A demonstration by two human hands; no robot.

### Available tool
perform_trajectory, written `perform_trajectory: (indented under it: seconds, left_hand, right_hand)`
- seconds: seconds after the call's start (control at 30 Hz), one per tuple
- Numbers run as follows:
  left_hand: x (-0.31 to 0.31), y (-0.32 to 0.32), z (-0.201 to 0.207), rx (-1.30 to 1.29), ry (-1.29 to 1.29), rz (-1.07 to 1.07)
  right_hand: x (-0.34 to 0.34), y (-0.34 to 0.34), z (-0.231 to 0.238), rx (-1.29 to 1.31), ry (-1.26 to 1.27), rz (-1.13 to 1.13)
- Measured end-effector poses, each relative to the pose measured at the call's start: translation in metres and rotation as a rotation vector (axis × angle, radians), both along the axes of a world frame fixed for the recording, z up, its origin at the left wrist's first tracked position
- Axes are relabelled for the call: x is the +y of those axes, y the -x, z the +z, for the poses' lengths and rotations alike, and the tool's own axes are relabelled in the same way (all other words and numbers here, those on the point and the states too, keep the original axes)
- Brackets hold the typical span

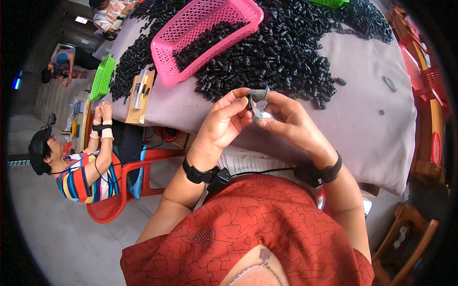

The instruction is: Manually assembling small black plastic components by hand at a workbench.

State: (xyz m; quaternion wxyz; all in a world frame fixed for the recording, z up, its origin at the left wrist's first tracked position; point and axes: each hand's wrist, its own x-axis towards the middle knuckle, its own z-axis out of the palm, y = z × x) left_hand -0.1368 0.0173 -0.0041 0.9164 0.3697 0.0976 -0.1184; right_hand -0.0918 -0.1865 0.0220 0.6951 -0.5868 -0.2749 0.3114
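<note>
My left hand (224, 117) is pinched around a small black plastic piece (250, 102), held above the table's near edge. Close against it, my right hand (293, 117) grips a small knife (260, 114) with a pale, shiny blade; its handle is mostly hidden by the fingers. A rough grey finger cover (258, 94) bridges the space where the two index fingers meet, apparently on the right one. Just beyond my hands spreads a big pile of similar black pieces (267, 62).
A pink perforated basket (164, 62) lies tilted on the pile, black pieces inside. Left of it are a cardboard box (138, 102) and a green basket (102, 78). A co-worker in a striped shirt (90, 176) sits at left on a red chair (129, 183). A grey stone-like piece (389, 84) lies at right.
</note>
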Motion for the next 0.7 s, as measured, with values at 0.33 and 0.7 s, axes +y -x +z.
perform_trajectory:
  seconds: [0.33,0.7]
  left_hand:
    - [-0.001,0.001,0.002,-0.035,0.006,-0.051]
    - [0.001,0.002,0.002,-0.078,0.025,-0.102]
  right_hand:
    - [0.001,-0.002,-0.010,0.013,-0.049,0.026]
    - [0.000,-0.003,-0.008,0.026,-0.024,0.042]
